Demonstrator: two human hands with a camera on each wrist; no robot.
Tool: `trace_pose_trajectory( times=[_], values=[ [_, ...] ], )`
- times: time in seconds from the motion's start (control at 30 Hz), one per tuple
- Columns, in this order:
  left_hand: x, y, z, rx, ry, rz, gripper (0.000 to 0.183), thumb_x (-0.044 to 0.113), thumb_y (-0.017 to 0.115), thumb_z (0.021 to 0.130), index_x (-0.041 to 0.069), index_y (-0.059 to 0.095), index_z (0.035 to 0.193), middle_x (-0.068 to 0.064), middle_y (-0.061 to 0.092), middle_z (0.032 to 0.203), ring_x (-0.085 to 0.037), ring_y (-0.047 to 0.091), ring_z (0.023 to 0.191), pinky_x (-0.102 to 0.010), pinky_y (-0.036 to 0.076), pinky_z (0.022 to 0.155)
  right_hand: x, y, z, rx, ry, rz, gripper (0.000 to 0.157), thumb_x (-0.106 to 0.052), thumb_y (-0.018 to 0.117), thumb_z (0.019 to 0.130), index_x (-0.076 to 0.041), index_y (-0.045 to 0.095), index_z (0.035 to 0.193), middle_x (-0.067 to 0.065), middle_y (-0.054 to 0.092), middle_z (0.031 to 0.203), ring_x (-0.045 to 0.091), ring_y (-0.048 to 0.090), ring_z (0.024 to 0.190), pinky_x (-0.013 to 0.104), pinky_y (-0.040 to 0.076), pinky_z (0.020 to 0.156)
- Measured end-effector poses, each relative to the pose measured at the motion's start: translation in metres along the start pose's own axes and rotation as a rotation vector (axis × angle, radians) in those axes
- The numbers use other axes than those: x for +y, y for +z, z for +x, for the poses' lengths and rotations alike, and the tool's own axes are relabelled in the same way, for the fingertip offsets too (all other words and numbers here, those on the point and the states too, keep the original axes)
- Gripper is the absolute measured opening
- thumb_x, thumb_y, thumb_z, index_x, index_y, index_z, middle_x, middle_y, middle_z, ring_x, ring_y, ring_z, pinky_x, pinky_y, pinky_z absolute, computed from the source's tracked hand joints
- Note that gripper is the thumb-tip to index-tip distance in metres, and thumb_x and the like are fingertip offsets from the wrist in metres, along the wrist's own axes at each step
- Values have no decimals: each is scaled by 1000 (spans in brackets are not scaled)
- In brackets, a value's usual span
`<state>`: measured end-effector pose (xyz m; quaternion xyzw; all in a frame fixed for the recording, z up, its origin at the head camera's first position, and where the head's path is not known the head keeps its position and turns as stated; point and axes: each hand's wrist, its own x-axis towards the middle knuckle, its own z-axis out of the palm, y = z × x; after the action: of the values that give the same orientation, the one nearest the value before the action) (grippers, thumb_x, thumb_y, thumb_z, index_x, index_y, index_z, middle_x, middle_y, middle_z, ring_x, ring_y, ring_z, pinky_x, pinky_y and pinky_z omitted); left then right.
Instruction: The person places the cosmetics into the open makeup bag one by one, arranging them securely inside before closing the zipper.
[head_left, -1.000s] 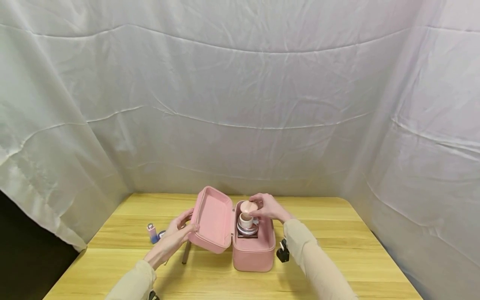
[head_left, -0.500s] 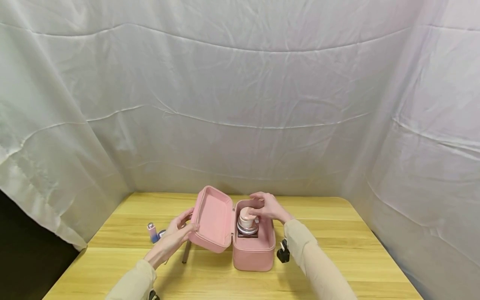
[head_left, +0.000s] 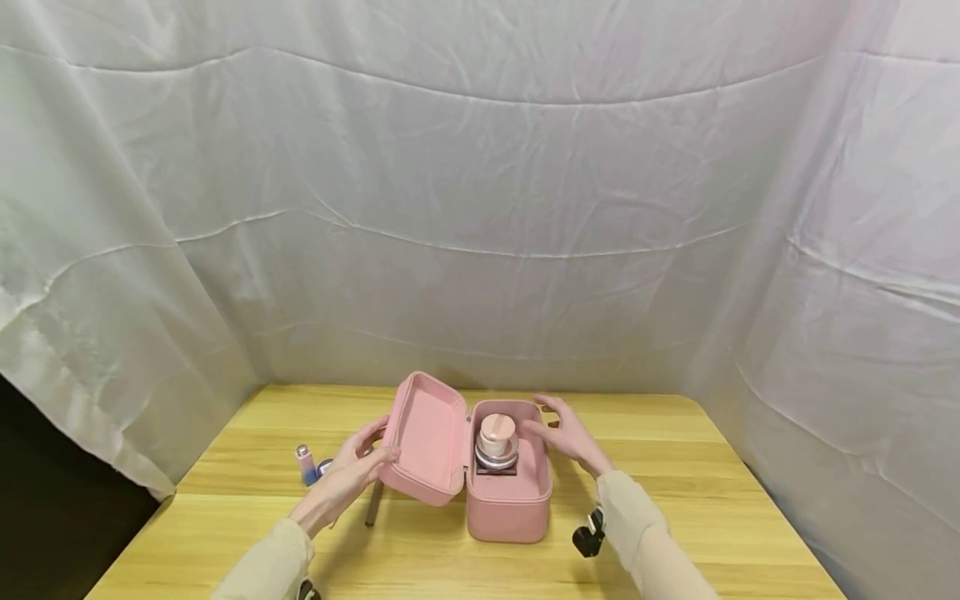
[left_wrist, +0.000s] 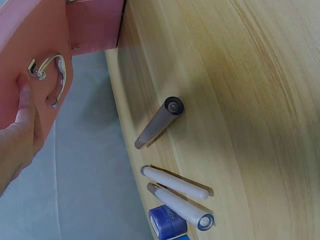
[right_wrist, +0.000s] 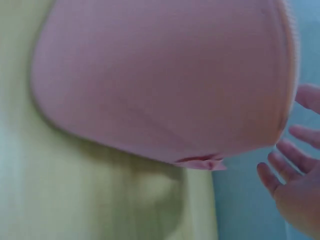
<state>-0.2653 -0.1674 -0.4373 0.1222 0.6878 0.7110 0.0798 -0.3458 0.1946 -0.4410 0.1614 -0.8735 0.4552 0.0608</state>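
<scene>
A pink cosmetic case (head_left: 507, 521) stands on the table with its lid (head_left: 427, 433) swung out to the left. My left hand (head_left: 348, 471) holds the lid's outer edge, thumb in front. In the left wrist view a finger presses on the lid's outside, beside its metal-mounted handle (left_wrist: 61, 75). Inside the case a cream jar (head_left: 497, 429) with a pale pink cap sits on a round silver-rimmed container (head_left: 495, 458), over a dark flat square item (head_left: 495, 472). My right hand (head_left: 567, 437) is at the case's right rim, fingers spread and holding nothing.
Left of the lid lie a brown tube (left_wrist: 159, 122), two pale slim tubes (left_wrist: 177, 182) and a blue container (left_wrist: 167, 222). A small pink-and-blue bottle (head_left: 306, 465) stands farther left. Pale curtains (head_left: 480, 208) hang behind the wooden table (head_left: 645, 517).
The cap has come down onto the cream jar. My right hand has let go of it and moved right, to the case's rim. The left hand and lid have stayed put.
</scene>
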Motion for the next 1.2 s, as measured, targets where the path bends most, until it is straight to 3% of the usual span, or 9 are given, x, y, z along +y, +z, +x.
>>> trace_pose_trajectory(
  times=[0.13,0.47,0.67,0.97,1.2],
  values=[
    [1,0,1,5,-3,-2,78,13,57,94,2,16,159,-24,27,157,-26,44,133,-22,51,100,4,2,-14,22,88,59,66,-21,69,94,6,42,147,29,47,147,49,47,132,58,47,107],
    [-2,0,1,2,-5,-2,77,13,57,95,2,16,159,-24,27,157,-26,43,133,-23,51,100,6,4,-53,-36,174,160,75,-26,71,92,-2,35,154,23,48,147,44,47,134,51,48,106],
    [-1,0,0,3,0,-3,78,13,57,94,1,15,159,-24,27,156,-26,43,134,-22,51,100,8,2,-69,-50,140,246,70,-20,71,91,-1,40,151,22,49,146,36,49,129,37,47,100],
    [-2,-2,-1,-38,10,-10,79,13,56,96,3,12,161,-24,24,158,-28,41,138,-21,49,103,6,2,-85,-97,86,357,74,-11,71,89,4,35,152,28,42,149,31,50,125,28,49,98],
    [-6,-1,-1,-31,31,-10,79,14,57,96,2,12,160,-26,27,156,-26,47,132,-25,52,103,8,11,-91,-62,83,412,70,-5,66,91,6,34,152,29,42,149,27,52,123,21,51,93]
  ],
)
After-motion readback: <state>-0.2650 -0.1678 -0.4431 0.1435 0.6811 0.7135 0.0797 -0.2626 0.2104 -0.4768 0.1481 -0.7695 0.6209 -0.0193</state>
